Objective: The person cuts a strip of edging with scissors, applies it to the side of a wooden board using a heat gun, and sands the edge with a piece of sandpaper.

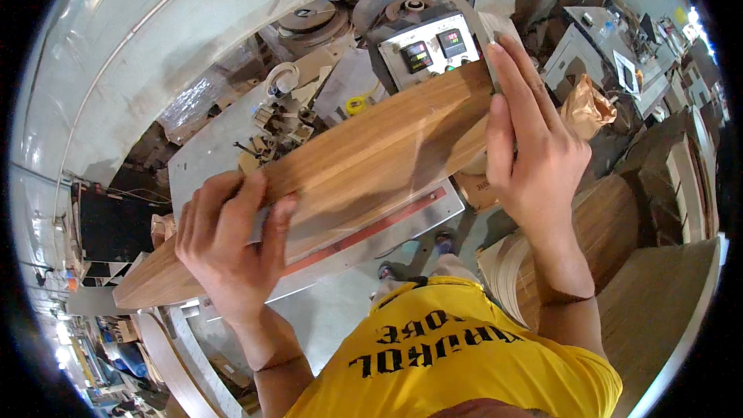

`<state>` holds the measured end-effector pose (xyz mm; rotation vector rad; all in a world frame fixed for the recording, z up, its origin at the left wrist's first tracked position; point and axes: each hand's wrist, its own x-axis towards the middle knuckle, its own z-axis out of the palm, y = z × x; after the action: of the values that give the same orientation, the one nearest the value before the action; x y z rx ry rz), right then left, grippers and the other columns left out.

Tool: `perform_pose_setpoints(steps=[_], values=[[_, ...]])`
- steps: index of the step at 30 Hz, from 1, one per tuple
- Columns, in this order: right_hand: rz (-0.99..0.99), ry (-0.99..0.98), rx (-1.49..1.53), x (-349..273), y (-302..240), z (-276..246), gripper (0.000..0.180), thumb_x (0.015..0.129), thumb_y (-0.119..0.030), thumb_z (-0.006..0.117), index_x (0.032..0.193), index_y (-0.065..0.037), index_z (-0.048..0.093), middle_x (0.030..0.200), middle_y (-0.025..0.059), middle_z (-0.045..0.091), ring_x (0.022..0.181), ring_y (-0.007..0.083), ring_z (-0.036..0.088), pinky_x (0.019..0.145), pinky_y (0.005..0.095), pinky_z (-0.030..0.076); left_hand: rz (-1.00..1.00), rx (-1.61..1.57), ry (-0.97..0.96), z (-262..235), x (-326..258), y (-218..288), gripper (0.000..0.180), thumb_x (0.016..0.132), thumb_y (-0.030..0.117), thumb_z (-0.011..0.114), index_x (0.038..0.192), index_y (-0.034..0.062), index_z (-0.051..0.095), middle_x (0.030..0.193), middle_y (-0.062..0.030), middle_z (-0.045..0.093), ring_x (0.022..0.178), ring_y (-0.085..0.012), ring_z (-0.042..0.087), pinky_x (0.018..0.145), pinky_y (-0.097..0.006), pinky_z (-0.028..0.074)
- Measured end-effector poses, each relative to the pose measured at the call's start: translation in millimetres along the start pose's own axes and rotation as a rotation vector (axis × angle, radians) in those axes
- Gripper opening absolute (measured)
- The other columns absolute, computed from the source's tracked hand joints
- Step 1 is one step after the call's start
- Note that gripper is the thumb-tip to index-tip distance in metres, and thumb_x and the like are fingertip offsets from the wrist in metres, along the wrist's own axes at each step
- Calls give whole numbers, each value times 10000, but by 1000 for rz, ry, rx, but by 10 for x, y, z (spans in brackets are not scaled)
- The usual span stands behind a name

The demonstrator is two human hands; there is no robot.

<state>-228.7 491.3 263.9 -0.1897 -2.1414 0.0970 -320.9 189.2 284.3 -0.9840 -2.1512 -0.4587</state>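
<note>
A long wood-grain board slants across the middle, its left end lower and nearer me, its right end higher by the machine's control box. My left hand is closed over the board left of its middle, with the fingers bent over the top edge and the thumb on the near side. At the board's right end my right hand has its fingers stretched out, with the thumb side by the board's end. Behind that end, the control box shows two small lit displays and buttons.
Under the board is a grey machine table with a red strip along its front. Metal fittings, a yellow tape roll and a white roll sit behind. Curved wood panels stand right; a crumpled brown paper bag is beyond my right hand.
</note>
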Motion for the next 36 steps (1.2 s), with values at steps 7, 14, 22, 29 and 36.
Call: perform_pose_setpoints(steps=[7,14,22,29,36], values=[[10,-149,4,61,-160,-184,414,1004,-57,621,1404,-78,725,1409,129,734,1106,304,794,876,375,639,79,47,-5,245,200,320,362,888,365,874,1178,181,760,1038,-27,709,821,-246,681,701,-413,522],[-74,-246,-14,133,-360,-197,420,1008,-81,592,1406,-46,719,1397,159,735,1107,313,795,887,381,642,57,17,-58,251,245,352,363,954,357,819,1218,131,712,1055,-114,733,875,-365,702,734,-462,536],[-218,-181,-69,122,-593,-61,465,961,-187,659,1407,-70,717,1427,134,726,616,157,676,537,280,536,78,12,-13,305,255,332,344,956,341,818,1217,152,696,1080,-83,730,871,-334,701,738,-442,537],[-302,-125,38,90,-989,136,564,790,-277,696,1273,11,744,1332,176,751,529,149,596,470,248,464,-9,-117,105,417,195,238,434,900,251,841,1193,100,559,1035,-59,716,804,-284,690,725,-418,543],[-203,-264,174,199,-950,17,380,868,-248,745,1207,-80,772,1372,95,743,572,195,700,481,334,547,-105,-85,123,422,145,225,689,839,400,912,1305,89,511,1008,-87,740,889,-320,750,780,-407,582]])
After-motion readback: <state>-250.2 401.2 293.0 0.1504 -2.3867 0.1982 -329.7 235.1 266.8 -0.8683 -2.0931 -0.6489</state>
